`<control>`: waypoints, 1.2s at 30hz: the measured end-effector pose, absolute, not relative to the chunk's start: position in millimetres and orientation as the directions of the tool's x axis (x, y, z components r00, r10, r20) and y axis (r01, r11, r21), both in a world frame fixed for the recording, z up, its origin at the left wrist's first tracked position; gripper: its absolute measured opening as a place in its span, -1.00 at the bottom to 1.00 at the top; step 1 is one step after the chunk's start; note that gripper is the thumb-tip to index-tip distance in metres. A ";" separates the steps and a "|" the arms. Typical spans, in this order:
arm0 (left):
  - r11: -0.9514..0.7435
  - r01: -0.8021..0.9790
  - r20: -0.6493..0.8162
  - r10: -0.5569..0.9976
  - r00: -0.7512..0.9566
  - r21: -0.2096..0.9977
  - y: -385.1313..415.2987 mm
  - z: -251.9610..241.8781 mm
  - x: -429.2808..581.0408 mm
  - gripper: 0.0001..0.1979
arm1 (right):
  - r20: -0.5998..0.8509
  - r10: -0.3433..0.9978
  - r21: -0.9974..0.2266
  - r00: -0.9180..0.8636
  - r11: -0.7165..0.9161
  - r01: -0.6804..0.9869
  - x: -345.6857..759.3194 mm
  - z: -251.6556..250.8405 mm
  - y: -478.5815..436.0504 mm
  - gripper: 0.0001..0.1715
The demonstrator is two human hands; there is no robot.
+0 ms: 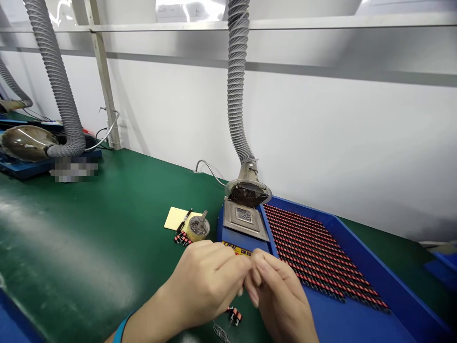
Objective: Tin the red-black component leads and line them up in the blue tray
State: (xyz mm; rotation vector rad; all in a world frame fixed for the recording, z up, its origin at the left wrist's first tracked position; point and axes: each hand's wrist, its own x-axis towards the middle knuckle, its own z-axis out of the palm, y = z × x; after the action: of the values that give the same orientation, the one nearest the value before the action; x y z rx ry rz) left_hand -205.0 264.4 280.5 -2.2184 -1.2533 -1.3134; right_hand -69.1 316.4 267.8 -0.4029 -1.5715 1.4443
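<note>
My left hand (210, 281) and my right hand (283, 297) meet in front of me above the green table, fingertips pinched and touching. Whatever lies between them is hidden or too small to make out. Just below, a few small red-and-black parts (234, 315) lie on the table beside a bundle of thin grey wire (222, 332). Beyond my hands stands a blue machine with a metal top plate (246, 219) and a square window of silvery material. A yellow label (236, 248) on its front is partly covered by my fingers.
Right of the machine, a blue tray (378, 257) holds many rows of red-and-black parts (314, 247). A fume hood (249, 192) hangs from a grey hose (238, 76). To the left sit a small pot (198, 228), a yellow paper (173, 217), a pen (183, 220) and more parts (183, 238).
</note>
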 end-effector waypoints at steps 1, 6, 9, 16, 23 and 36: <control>-0.610 0.747 0.800 0.572 0.182 0.266 263.4 281.2 -205.0 -0.78 | 0.429 0.744 -0.884 -0.513 0.229 -0.407 -68.7 269.0 317.2 -0.57; -0.521 0.481 0.570 0.820 0.053 0.705 257.6 288.9 -208.7 -0.86 | 0.629 0.650 -0.774 -0.426 0.573 -0.269 -61.2 271.4 318.7 -0.83; -0.452 0.383 0.469 0.882 0.052 0.806 257.5 291.4 -211.0 -0.86 | 0.679 0.605 -0.721 -0.417 0.657 -0.222 -60.7 269.6 316.2 -0.73; -0.436 0.336 0.434 0.897 0.085 0.835 259.0 290.1 -209.3 -0.85 | 0.558 0.767 -0.825 -0.317 0.470 -0.313 -63.7 269.5 312.8 -0.82; -0.347 0.049 0.347 0.938 0.011 0.937 260.0 288.9 -212.4 -0.86 | 0.480 0.816 -0.849 -0.323 0.339 -0.406 -61.1 267.3 320.5 -0.84; -0.299 -0.228 0.278 0.953 -0.119 0.927 271.1 283.5 -206.8 -0.82 | 0.046 0.887 -0.793 -0.459 -0.247 -0.557 -96.3 260.4 305.3 -0.78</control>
State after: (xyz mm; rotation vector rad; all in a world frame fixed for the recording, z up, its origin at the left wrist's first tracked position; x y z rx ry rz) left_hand -206.8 271.1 283.5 -2.2142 -1.7311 -2.9726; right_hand -96.3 305.3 260.4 -0.5199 -0.9511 1.8593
